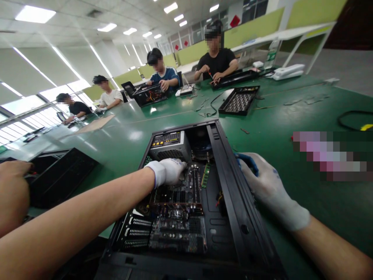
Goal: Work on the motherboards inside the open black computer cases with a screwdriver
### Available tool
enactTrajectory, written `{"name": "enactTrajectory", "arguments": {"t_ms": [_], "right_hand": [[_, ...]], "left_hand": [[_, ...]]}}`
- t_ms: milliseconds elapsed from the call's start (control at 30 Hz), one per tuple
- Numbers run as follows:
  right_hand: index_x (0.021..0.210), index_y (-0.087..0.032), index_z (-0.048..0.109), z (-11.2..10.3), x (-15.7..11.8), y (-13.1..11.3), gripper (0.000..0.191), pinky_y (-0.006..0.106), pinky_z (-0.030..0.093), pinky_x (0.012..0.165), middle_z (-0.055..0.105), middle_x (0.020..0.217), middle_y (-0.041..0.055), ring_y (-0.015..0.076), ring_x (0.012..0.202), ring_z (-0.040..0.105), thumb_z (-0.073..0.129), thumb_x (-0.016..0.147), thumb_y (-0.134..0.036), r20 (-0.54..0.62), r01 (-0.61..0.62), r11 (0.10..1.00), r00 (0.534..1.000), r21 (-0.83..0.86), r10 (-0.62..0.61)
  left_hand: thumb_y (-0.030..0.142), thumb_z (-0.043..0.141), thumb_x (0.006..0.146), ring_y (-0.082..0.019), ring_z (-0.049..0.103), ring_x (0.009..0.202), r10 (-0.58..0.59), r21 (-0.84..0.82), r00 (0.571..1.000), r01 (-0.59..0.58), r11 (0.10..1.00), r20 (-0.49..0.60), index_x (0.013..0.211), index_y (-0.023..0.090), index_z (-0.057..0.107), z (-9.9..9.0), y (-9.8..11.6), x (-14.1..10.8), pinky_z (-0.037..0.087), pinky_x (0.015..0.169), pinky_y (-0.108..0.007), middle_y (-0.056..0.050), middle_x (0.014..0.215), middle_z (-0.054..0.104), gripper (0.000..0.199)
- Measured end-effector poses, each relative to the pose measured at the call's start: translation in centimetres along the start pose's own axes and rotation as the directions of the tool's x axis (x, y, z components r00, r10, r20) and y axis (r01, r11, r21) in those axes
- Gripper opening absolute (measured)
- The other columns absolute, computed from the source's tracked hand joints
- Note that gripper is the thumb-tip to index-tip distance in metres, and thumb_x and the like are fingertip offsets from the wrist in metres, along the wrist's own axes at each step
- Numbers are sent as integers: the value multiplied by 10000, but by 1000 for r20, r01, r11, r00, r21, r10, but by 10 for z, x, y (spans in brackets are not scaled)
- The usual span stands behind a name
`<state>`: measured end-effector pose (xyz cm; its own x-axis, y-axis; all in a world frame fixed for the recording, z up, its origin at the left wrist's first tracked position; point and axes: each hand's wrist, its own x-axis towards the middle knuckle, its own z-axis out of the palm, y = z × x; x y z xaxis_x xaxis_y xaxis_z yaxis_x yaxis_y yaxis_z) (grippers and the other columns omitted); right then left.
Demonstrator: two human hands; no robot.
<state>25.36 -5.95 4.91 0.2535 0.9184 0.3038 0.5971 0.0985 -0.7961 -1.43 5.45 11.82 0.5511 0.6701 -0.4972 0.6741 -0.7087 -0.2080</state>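
Note:
An open black computer case [233, 217] lies before me on the table. My left hand [172, 171], in a white glove, reaches inside over the motherboard [175, 233], below the power supply [170, 146]. Its fingers are curled together at the board's upper part, and whatever they grip is hidden. A green memory stick [205, 175] sits beside the board's slots. My right hand [264, 181], also gloved, is at the outer right side of the case, closed around a tool with a curved blue handle [249, 161]; its working end is out of sight.
Another person's bare hand [14, 190] is at the left edge, by a black case [64, 175]. A black tray-like panel [240, 101] lies beyond my case. Several people work across the green table [122, 144]. A black cable [354, 116] lies at right.

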Motion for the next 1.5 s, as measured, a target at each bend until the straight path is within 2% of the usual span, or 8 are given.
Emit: {"name": "enactTrajectory", "arguments": {"t_ms": [300, 500, 1133, 1500], "right_hand": [[1176, -214, 693, 1, 0, 1, 440, 456, 527, 975, 721, 1193, 125, 313, 1101, 680, 503, 989, -565, 3, 1, 1000, 1000, 1, -1], [1162, -229, 699, 2, 0, -1, 420, 462, 545, 943, 735, 1185, 118, 318, 1092, 691, 508, 989, -560, 12, -18, 1000, 1000, -9, 18], [1152, -216, 703, 3, 0, -1, 486, 444, 551, 893, 733, 1166, 129, 323, 1063, 692, 480, 972, -608, 62, -35, 999, 997, -40, 38], [1115, -223, 713, 6, 1, 4, 475, 463, 551, 897, 744, 1125, 119, 319, 1014, 696, 522, 949, -625, 36, -16, 1000, 999, 6, 16]], "left_hand": [[329, 759, 817, -330, 705, 1160, -15, 48, 997, 12, 999, 73, 1274, 145, 687, -5, 2, -1, 566, 977, -384, -177, 1267, 729, 498], [285, 769, 810, -347, 705, 1171, -22, 18, 997, 21, 1000, 75, 1270, 127, 698, -3, 0, 2, 572, 985, -402, -199, 1280, 725, 491], [290, 702, 875, -335, 715, 1146, -15, 92, 991, 3, 996, 130, 1234, 100, 713, -11, 6, -2, 578, 977, -387, -202, 1265, 730, 406], [311, 715, 871, -339, 709, 1154, -17, 89, 990, 5, 996, 141, 1227, 102, 706, -10, 5, -1, 576, 975, -390, -195, 1268, 727, 413]]}}
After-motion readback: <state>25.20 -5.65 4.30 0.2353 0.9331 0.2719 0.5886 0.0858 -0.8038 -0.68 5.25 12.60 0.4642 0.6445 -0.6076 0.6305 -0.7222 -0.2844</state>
